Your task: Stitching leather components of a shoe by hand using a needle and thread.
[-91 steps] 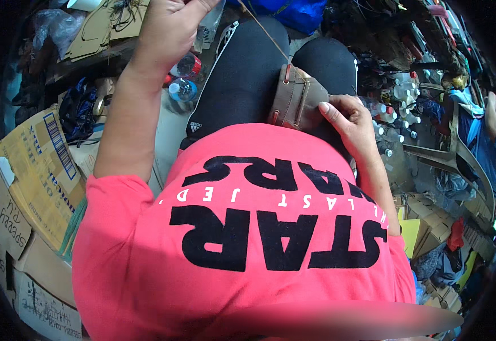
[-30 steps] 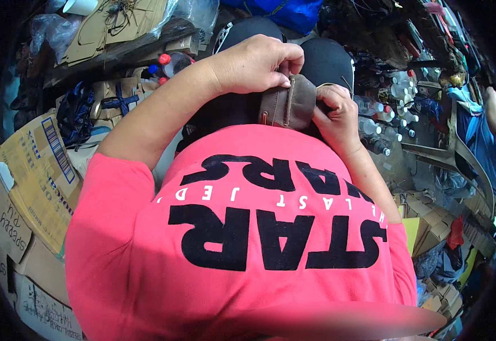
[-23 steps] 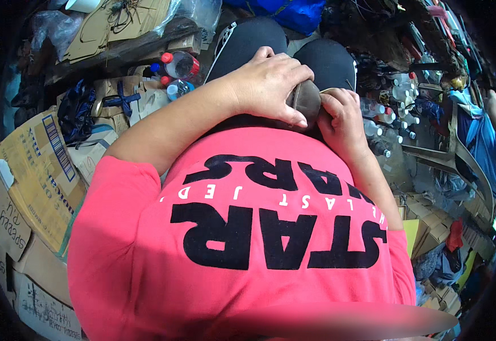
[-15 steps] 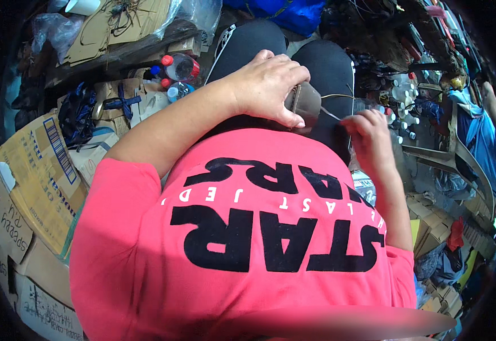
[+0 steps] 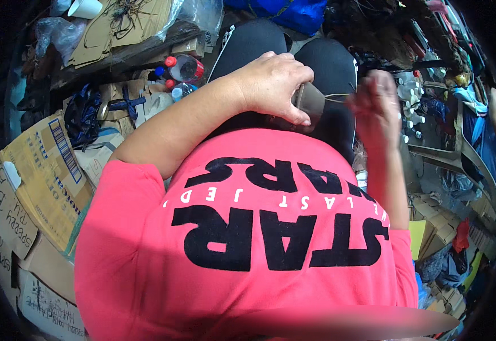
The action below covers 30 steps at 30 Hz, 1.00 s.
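Note:
Against my lap, my left hand [image 5: 279,88] is wrapped round a brown-grey, leather-like piece [image 5: 311,103] with a seam along its rim. Most of that piece lies behind my fingers, so its kind is hard to tell. Thin pale thread [image 5: 336,98] runs from its right side toward my right hand [image 5: 377,102]. That hand is raised over my right thigh, blurred by motion, with its fingers drawn together at the thread's end. My knees, in dark trousers [image 5: 256,45], are bent beneath the work.
Flattened cardboard boxes [image 5: 46,176] pile up on my left. Plastic bottles [image 5: 185,69] lie beyond my left forearm, and small white bottles [image 5: 412,105] stand at the right. A curved chair-like frame [image 5: 458,153] is near my right arm. A blue bag [image 5: 293,14] lies ahead.
My right hand has risen and shifted slightly right, drawing the thread out from the piece. My left hand keeps its hold, nearly unmoved.

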Available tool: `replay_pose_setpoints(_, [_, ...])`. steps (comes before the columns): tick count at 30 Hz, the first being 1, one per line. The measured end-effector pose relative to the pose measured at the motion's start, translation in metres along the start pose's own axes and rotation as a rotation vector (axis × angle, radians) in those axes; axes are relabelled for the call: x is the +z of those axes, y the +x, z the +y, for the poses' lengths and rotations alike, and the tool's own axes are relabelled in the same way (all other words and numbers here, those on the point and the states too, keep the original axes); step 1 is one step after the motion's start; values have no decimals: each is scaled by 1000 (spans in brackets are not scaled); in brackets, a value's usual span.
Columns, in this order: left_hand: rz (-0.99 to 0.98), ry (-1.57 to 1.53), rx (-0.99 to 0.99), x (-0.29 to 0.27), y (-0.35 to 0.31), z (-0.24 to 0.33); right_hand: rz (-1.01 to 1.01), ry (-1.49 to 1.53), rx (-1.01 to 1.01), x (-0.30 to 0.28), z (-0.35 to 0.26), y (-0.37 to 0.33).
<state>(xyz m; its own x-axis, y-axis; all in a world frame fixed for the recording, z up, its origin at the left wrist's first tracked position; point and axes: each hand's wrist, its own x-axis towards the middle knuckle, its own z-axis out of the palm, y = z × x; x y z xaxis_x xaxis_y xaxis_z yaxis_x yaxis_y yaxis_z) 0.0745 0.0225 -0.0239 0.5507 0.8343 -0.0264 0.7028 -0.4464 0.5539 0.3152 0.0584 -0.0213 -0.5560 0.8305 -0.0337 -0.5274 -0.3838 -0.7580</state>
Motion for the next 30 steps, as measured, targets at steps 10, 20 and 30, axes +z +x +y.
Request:
replay_pose_setpoints(10, [-150, -221, -199, -11, 48, 2, 275, -197, 26, -40, -38, -53])
replay_pose_setpoints(20, [-51, -1214, 49, -17, 97, 34, 316, -156, 170, -27, -34, -70])
replay_pose_setpoints(30, [84, -275, 120, -36, 129, 65, 72, -164, 79, -11, -23, -18])
